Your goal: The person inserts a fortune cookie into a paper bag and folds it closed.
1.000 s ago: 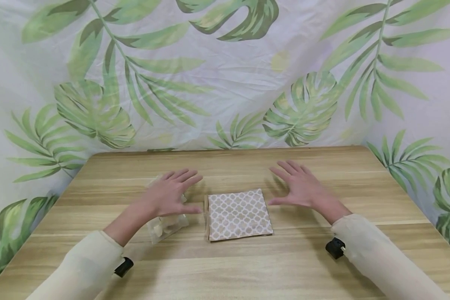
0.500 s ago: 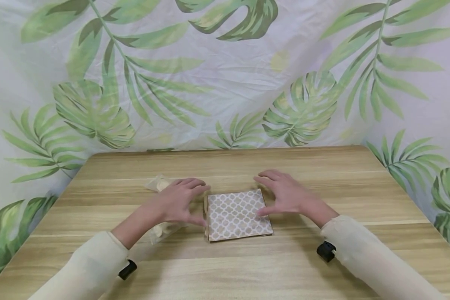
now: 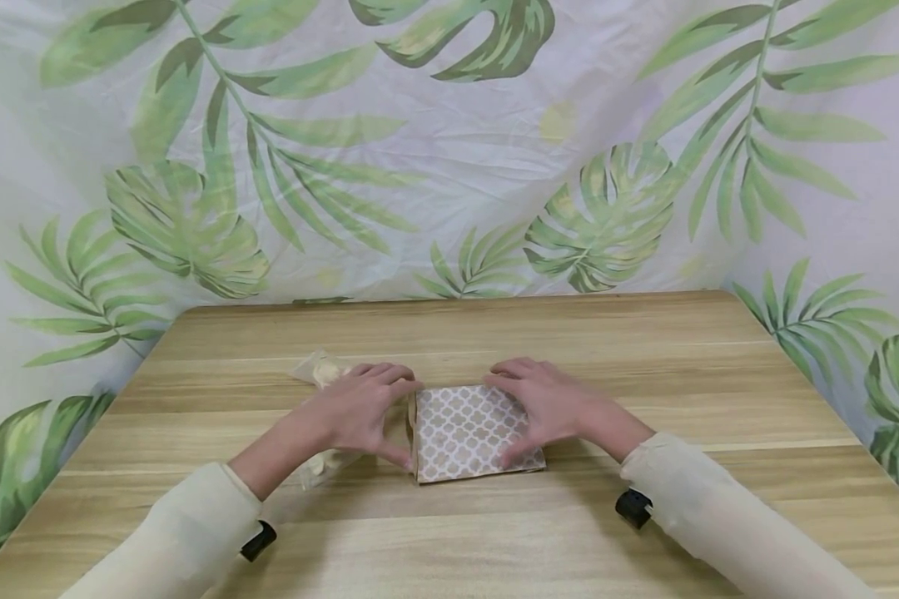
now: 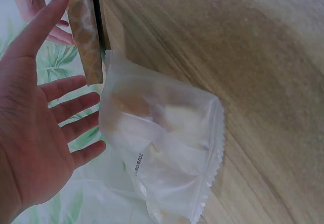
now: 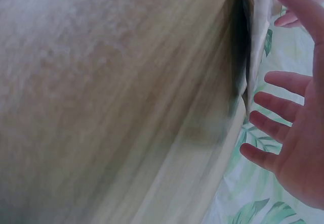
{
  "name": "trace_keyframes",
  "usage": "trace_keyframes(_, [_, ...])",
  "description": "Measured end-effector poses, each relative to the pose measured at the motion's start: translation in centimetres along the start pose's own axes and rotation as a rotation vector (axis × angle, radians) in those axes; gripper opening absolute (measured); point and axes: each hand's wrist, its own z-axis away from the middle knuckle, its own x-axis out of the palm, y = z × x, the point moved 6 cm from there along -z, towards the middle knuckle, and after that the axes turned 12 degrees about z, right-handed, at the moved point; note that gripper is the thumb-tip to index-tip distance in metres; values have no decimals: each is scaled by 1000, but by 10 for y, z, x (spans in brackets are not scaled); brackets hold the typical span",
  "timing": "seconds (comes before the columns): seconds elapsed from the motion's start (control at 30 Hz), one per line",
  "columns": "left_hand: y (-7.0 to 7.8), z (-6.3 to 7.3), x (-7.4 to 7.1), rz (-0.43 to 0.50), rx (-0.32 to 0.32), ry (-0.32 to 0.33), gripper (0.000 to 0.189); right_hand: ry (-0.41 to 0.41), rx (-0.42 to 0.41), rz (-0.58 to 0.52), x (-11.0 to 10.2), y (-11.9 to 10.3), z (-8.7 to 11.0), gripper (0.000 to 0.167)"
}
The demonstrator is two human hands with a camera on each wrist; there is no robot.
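A flat, folded paper bag [image 3: 460,433] with a white-and-tan lattice print lies mid-table, brown paper showing along its left edge. My left hand [image 3: 355,416] is at that edge, thumb by the near corner and fingertips by the far one. My right hand [image 3: 554,408] hangs over the bag's right part, thumb above its near side and fingers at its far edge. In both wrist views the fingers are spread and fairly straight. A clear plastic packet [image 4: 167,128] with pale contents and a printed date lies beside the left hand, partly hidden by it in the head view.
Wrapper with pale contents [image 3: 320,368] also shows beyond the left hand. The wood-grain table [image 3: 449,549] reaches back to a leaf-printed cloth [image 3: 449,166]. Small black devices [image 3: 258,541] sit under both cream sleeves [image 3: 168,532].
Both hands have come closer together and lower around the bag, the right one moving left over it. The left hand has moved slightly right to the bag's edge. The bag has stayed put.
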Motion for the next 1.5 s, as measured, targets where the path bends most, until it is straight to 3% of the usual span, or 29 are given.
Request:
trace_keyframes(0.47, [-1,-9,3,-24,-9,-4,99,-34,34,32,5,3,-1,115])
trace_keyframes(0.73, [-3,-17,3,28,-11,-16,91,-27,36,29,3,10,0,110])
trace_keyframes(1.5, [-1,-27,7,47,10,-2,48,-16,43,19,6,18,1,108])
